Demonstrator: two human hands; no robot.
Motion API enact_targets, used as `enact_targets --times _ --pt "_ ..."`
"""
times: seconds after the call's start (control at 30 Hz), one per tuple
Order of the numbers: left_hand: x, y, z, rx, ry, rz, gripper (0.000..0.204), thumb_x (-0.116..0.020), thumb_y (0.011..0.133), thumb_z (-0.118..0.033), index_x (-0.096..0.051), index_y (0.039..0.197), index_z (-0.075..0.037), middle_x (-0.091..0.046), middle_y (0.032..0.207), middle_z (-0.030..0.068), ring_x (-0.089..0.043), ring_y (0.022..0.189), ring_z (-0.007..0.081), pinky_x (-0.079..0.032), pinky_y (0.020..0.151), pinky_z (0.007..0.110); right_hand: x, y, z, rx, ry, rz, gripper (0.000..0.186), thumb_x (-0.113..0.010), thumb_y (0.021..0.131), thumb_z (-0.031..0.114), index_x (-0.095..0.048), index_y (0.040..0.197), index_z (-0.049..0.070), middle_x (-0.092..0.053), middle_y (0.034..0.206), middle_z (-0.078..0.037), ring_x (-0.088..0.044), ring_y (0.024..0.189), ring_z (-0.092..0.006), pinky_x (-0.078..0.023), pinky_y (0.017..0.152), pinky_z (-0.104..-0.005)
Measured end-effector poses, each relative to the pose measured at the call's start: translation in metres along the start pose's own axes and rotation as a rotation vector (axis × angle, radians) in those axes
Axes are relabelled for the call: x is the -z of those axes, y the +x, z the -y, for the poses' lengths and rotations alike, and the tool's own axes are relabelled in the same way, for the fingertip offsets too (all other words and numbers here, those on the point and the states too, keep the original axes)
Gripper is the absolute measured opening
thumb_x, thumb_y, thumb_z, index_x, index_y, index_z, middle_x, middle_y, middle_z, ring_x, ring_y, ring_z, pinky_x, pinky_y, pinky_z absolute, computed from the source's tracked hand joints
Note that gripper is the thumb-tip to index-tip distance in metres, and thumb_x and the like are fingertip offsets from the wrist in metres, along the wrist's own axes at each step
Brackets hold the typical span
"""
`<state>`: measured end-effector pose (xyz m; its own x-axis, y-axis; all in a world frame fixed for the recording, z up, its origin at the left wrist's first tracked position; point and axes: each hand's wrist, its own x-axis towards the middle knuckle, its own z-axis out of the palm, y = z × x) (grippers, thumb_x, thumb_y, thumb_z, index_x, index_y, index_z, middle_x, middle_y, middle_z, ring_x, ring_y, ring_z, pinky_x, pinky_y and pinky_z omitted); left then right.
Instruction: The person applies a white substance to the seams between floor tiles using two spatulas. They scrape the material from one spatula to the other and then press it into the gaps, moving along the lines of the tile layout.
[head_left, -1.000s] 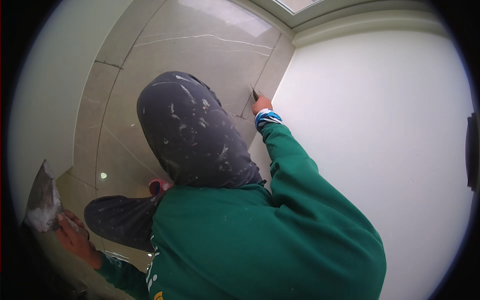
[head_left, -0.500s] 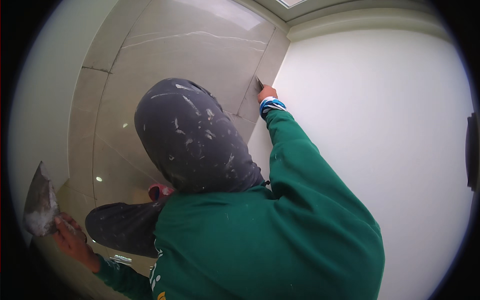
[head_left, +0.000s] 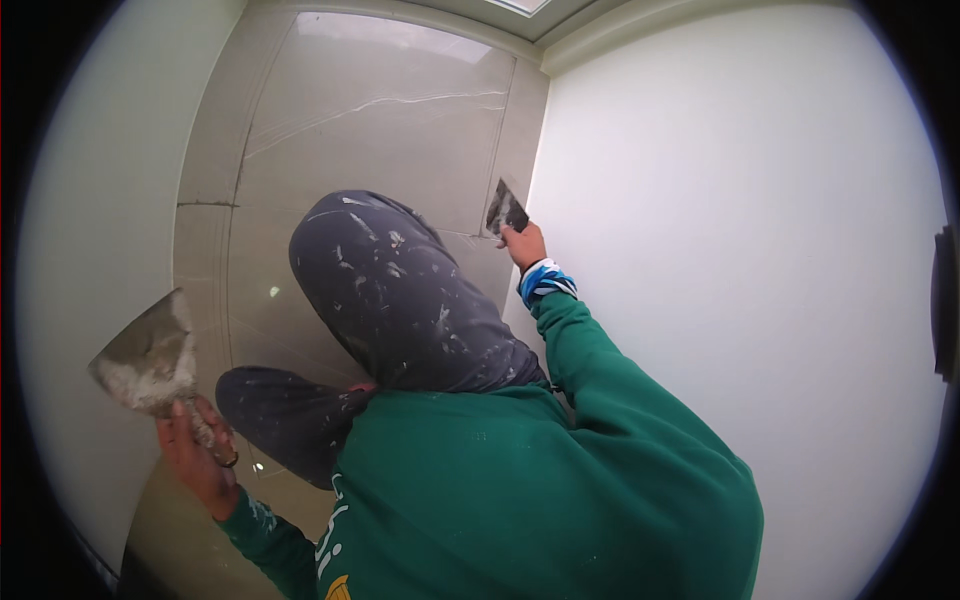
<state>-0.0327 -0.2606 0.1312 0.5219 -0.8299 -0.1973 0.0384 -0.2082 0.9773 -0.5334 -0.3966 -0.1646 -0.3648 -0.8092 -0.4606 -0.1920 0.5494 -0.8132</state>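
My left hand [head_left: 203,460] is closed round the handle of a wide putty knife [head_left: 150,355]. Its triangular blade points up beside the left wall and carries a whitish, crusty smear near the handle. At the foot of the right wall, my right hand [head_left: 526,246] grips a smaller putty knife [head_left: 506,207], its dark blade tilted up with pale residue on it. That blade is over the floor tiles; whether it touches them I cannot tell. A blue and white cloth band [head_left: 546,281] wraps my right wrist.
Large grey-beige floor tiles [head_left: 370,130] with dark joints and white veins lie between a left wall [head_left: 110,220] and a white right wall [head_left: 720,220]. My bent knee [head_left: 390,280] in paint-flecked dark trousers covers the middle. A ledge [head_left: 700,30] runs along the far right.
My right hand has come back toward me along the wall, and its blade now shows its flat face. My left hand has moved right and slightly up with the wide putty knife.
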Motion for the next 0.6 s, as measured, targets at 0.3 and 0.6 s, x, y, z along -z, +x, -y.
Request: enact_targets --times 0.3,0.6 --pt "-0.121 -0.082 -0.105 0.516 -0.136 0.704 0.030 -0.051 0.105 -0.021 -0.055 0.127 0.000 -0.061 0.074 0.0111 -0.053 0.048 0.0162 -0.046 0.043 0.029 0.059 -0.200 0.243 0.573 0.843 0.547 0.018 -0.062 0.102 0.002 -0.066 0.118 -0.005 -0.073 0.105 -0.010 -0.068 0.093 -0.0172 -0.054 0.086 -0.0317" --pt "-0.130 -0.060 -0.107 0.448 -0.015 1.106 0.024 -0.051 0.106 -0.019 -0.059 0.119 -0.001 -0.062 0.076 0.0086 -0.053 0.051 0.0127 -0.047 0.048 0.028 0.083 -0.255 0.253 1.223 -0.203 0.364 0.065 -0.048 0.083 -0.025 -0.062 0.138 0.008 -0.065 0.132 -0.022 -0.069 0.117 -0.0385 -0.056 0.100 -0.0402"
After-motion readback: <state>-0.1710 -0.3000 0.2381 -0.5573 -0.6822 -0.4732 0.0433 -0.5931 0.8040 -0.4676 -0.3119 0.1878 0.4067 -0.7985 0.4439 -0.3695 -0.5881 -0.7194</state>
